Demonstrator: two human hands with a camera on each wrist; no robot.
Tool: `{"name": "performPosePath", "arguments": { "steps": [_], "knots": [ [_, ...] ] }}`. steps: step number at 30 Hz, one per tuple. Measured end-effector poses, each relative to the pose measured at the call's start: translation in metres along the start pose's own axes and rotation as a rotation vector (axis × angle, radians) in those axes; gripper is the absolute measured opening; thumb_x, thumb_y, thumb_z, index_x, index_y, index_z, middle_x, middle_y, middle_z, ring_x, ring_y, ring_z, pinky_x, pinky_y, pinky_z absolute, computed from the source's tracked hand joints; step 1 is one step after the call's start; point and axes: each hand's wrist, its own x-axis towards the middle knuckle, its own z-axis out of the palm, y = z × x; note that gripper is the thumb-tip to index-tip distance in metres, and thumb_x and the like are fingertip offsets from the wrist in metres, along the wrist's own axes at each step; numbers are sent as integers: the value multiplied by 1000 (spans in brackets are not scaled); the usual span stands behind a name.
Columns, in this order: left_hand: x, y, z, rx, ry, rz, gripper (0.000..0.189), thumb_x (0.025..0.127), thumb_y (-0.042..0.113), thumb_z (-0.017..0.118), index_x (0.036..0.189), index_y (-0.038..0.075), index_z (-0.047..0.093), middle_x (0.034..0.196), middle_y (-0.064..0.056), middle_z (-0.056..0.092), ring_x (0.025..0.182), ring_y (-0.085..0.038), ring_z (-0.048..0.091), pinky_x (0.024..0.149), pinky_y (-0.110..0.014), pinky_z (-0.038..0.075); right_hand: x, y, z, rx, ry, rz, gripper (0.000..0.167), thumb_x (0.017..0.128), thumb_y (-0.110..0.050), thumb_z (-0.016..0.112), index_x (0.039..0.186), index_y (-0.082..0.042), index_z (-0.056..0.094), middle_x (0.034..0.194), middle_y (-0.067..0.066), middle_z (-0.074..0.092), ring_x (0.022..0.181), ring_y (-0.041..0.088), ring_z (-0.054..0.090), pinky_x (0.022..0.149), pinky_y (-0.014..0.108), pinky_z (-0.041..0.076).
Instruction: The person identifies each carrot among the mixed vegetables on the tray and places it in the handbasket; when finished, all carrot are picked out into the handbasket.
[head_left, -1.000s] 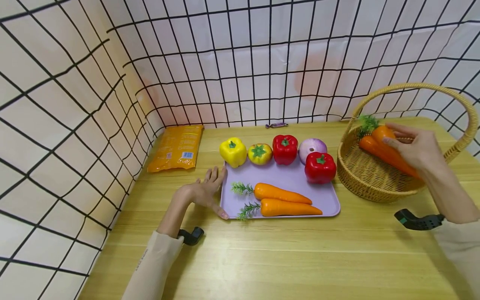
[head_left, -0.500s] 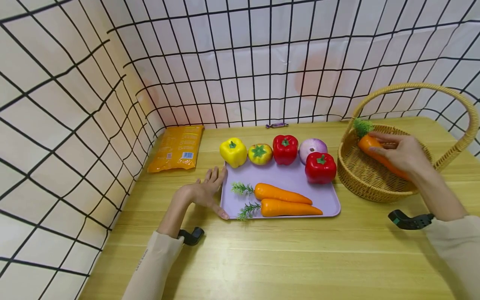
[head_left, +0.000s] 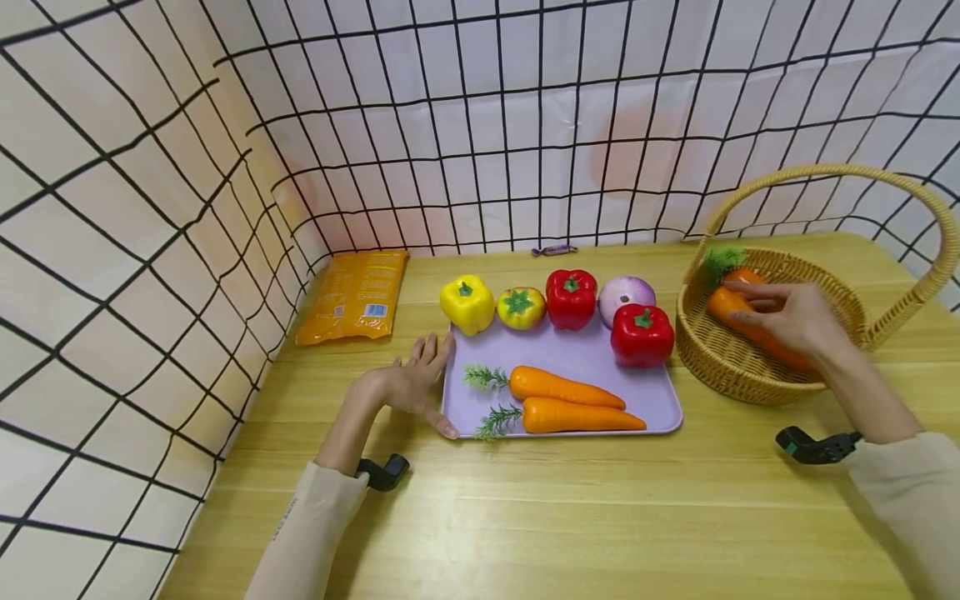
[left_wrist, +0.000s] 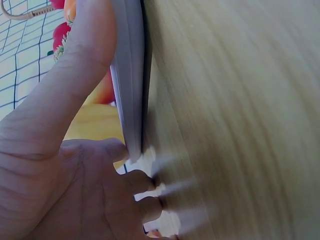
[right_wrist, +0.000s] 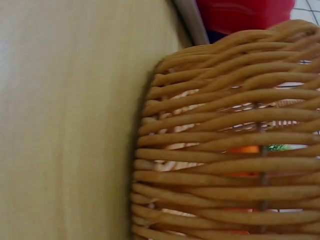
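Evidently, inside the tan wicker basket (head_left: 705, 362), the right hand (head_left: 797, 317) is pinching a tapering orange carrot (head_left: 767, 340) — probably light, stiff, slippery, best held near its thick end — while the left hand (head_left: 408, 387), fingers (head_left: 430, 346) spread, is touching the lilac tray (head_left: 566, 350).

The head view, farthest off, faces forward and down from above the grip of the right hand (head_left: 797, 315). The left-wrist view, turned sideways, looks closely past the left hand (head_left: 405, 387) along the flat lilac rectangular tray (head_left: 581, 352); the right-wrist view, behind the grip, closely faces the round tan wicker basket (head_left: 716, 375). The head view shares both.
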Motion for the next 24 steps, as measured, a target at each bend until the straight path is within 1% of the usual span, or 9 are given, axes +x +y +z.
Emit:
{"name": "performPosePath", "arguments": {
  "steps": [1,2,3,5,14,17,19,21,24],
  "knots": [
    [0,0,0,1,1,1,149,74,58,88,163,11,-22,167,-26,-27,158,-43,-20,126,-70,-1,0,0,1,3,-1,-4,69,95,-46,73,149,-8,53,146,34,52,128,42,59,102,47,47],
    [0,0,0,2,3,2,149,74,59,88,163,11,-22,167,-26,-27,158,-43,-20,126,-70,0,0,0,2,4,-1,-11,68,95,-44,74,148,-6,54,145,35,53,128,43,58,106,54,45],
    [0,0,0,4,4,2,149,74,59,88,163,11,-22,167,-26,-26,159,-43,-20,126,-70,0,0,0,2,6,-6,-14,68,96,-43,74,148,-4,53,144,36,52,135,54,47,107,64,39],
    [0,0,0,5,4,2,149,74,59,88,163,11,-22,167,-26,-27,158,-43,-20,126,-70,0,0,0,3,9,-6,-10,69,95,-43,74,148,-3,53,144,35,52,137,55,44,109,68,35],
    [0,0,0,6,3,2,149,75,59,88,163,11,-23,167,-25,-27,159,-42,-21,126,-70,-1,-1,2,6,-21,62,-28,65,93,-38,78,142,0,57,138,34,57,134,58,43,104,66,39],
    [0,0,0,8,4,3,149,75,59,87,163,11,-23,167,-25,-27,159,-42,-20,126,-70,-1,-1,2,7,-55,94,-56,61,93,-35,79,139,0,61,133,35,62,127,55,51,93,52,46],
    [0,0,0,6,6,6,149,74,59,87,163,11,-22,167,-25,-27,159,-42,-20,126,-71,-1,-1,2,8,-86,114,-73,58,93,-32,80,137,0,63,129,34,65,119,52,56,84,42,45],
    [-1,0,0,6,4,5,149,75,59,88,163,11,-22,167,-25,-27,159,-42,-21,126,-70,-1,0,1,8,-110,127,-86,55,92,-28,80,136,0,64,125,34,67,114,50,58,79,37,43],
    [-1,0,0,3,3,5,149,75,58,88,163,12,-22,167,-25,-28,159,-41,-21,126,-70,-2,-1,0,8,-121,132,-88,52,92,-24,80,136,0,64,124,33,68,114,50,57,81,48,46]
  ]
}}
